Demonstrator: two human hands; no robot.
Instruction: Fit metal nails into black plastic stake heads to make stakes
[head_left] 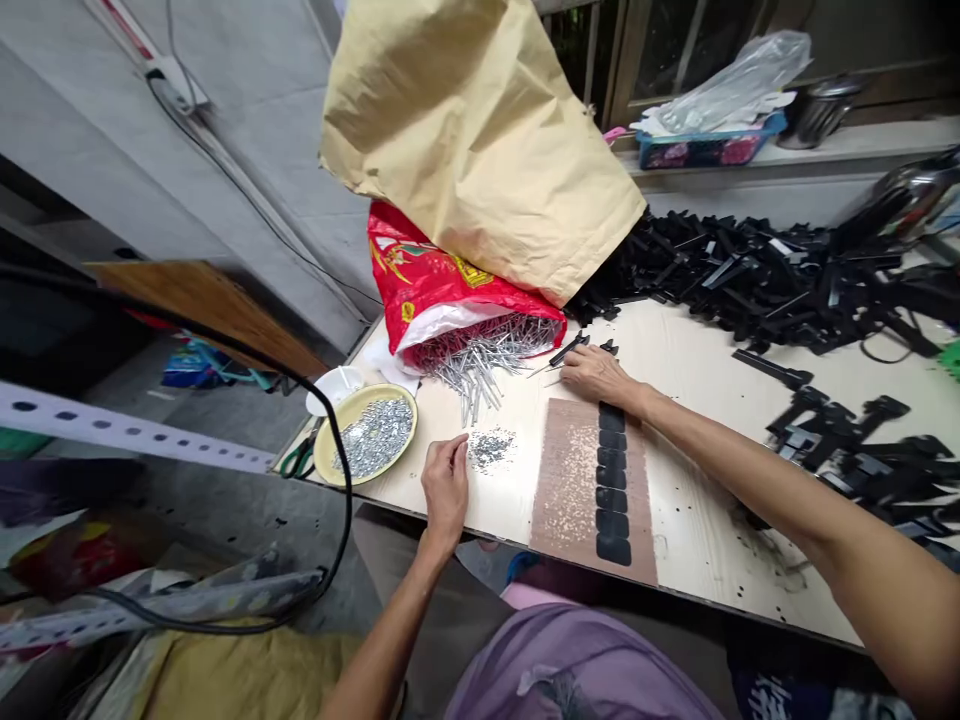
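My left hand (446, 488) is closed in a pinch beside a small pile of tiny metal pieces (492, 449); whatever sits between its fingertips is too small to make out. Farther back, my right hand (598, 374) has its fingers curled over a black plastic part (613, 347) that they mostly hide, with a thin metal rod poking out on the left. A second black part (568, 350) lies just beyond those fingers. Below my right wrist, a brown board (571, 500) carries a column of black rounded pads (613, 500).
Metal pins (472, 375) spill from a red bag (435, 270) under a tan sheet (480, 130). A yellow bowl (411, 440) of small metal pieces and green-handled scissors (298, 458) sit left. Black parts (750, 270) heap up right. A black cable (346, 470) hangs at left.
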